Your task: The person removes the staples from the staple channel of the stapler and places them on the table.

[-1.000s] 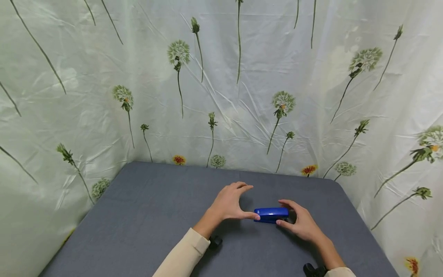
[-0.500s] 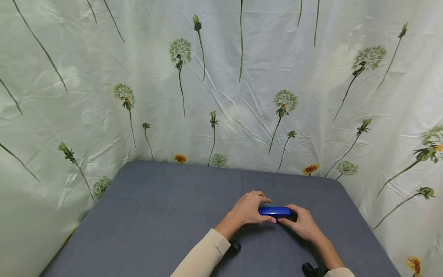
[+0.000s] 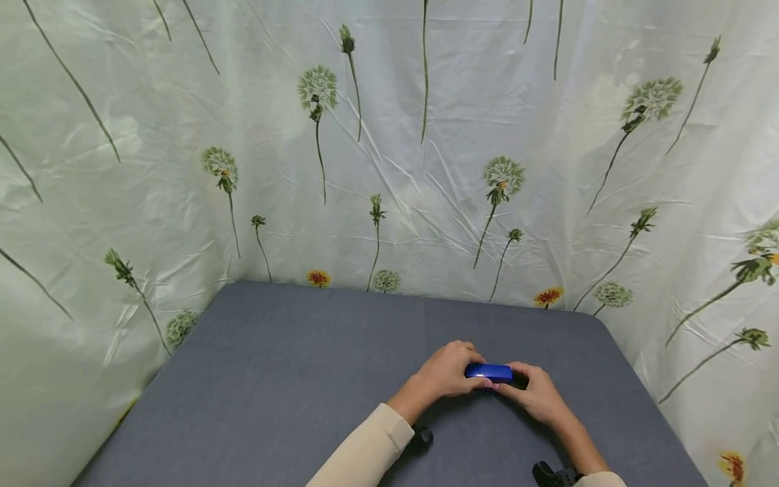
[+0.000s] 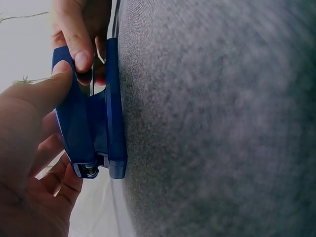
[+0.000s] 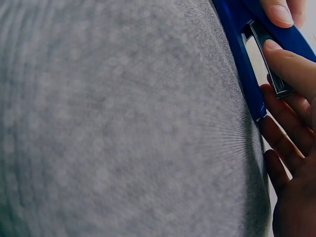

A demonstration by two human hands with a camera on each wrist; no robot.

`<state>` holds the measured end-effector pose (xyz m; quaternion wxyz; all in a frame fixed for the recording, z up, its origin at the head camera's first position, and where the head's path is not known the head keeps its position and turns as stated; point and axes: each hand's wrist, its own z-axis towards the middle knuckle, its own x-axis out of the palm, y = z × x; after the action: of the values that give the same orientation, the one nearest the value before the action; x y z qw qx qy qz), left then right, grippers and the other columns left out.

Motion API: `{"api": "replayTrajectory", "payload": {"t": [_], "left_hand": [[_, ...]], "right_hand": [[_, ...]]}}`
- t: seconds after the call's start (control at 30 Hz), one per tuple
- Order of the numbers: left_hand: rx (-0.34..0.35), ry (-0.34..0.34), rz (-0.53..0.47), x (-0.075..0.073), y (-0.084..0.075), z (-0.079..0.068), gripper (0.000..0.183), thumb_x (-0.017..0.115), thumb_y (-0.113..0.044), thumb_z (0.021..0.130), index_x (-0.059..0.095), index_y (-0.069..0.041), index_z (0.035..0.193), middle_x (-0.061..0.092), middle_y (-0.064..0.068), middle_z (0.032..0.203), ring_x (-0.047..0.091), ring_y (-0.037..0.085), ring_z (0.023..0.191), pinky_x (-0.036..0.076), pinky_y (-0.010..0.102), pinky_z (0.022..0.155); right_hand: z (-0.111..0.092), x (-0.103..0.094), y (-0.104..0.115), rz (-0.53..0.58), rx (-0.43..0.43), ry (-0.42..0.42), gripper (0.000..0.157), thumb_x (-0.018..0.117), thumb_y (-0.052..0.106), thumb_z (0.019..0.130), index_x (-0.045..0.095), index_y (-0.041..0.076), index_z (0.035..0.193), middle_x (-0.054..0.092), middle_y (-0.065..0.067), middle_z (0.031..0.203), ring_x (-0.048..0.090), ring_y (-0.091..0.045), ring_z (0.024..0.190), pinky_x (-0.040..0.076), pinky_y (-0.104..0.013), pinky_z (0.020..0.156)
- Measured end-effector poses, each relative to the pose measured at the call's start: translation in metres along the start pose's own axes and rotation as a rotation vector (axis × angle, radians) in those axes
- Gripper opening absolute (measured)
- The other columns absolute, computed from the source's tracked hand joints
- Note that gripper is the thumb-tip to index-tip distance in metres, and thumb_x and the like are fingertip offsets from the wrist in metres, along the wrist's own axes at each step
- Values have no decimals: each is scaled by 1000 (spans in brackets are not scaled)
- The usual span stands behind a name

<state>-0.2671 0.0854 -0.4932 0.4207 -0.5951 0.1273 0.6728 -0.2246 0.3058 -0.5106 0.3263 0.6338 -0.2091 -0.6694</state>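
A blue stapler (image 3: 490,372) stands upright on the grey table, its base along the cloth. My left hand (image 3: 452,370) grips its top arm from the hinge end, thumb on the near side and fingers on the far side. At the front end, my right hand (image 3: 538,393) pinches the stapler. In the right wrist view, the right thumb lies against the dark metal staple magazine (image 5: 270,61), which sits apart from the base. The left wrist view shows the hinge spring (image 4: 90,171) at the rear. Both thumb tips are close together.
The grey cloth-covered table (image 3: 292,392) runs back to a pale curtain (image 3: 389,135) printed with dandelions, which also hangs at both sides. A dark strap device (image 3: 552,475) is on the right wrist, and another (image 3: 422,438) sits under the left.
My left hand has moved right along the stapler, from touching its end with the thumb to gripping its top arm. My right hand has stayed at the front end with little movement.
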Motion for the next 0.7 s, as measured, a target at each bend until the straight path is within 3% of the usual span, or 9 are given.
{"api": "replayTrajectory", "payload": {"t": [0.4, 0.7], "left_hand": [[-12, -11, -16, 1, 1, -2, 39, 62, -56, 89, 71, -27, 113, 64, -12, 105, 56, 1, 92, 48, 17, 79], [3, -67, -80, -5, 5, -7, 42, 57, -58, 90, 69, -26, 115, 65, -12, 105, 58, -1, 90, 49, 16, 80]], "right_hand": [[-2, 1, -2, 80, -30, -11, 31, 78, 30, 83, 71, 11, 106, 71, -1, 99, 59, -2, 86, 47, -22, 78], [-2, 2, -7, 115, -115, -15, 19, 76, 28, 85, 74, 17, 100, 74, 0, 97, 63, -2, 88, 49, -22, 76]]}}
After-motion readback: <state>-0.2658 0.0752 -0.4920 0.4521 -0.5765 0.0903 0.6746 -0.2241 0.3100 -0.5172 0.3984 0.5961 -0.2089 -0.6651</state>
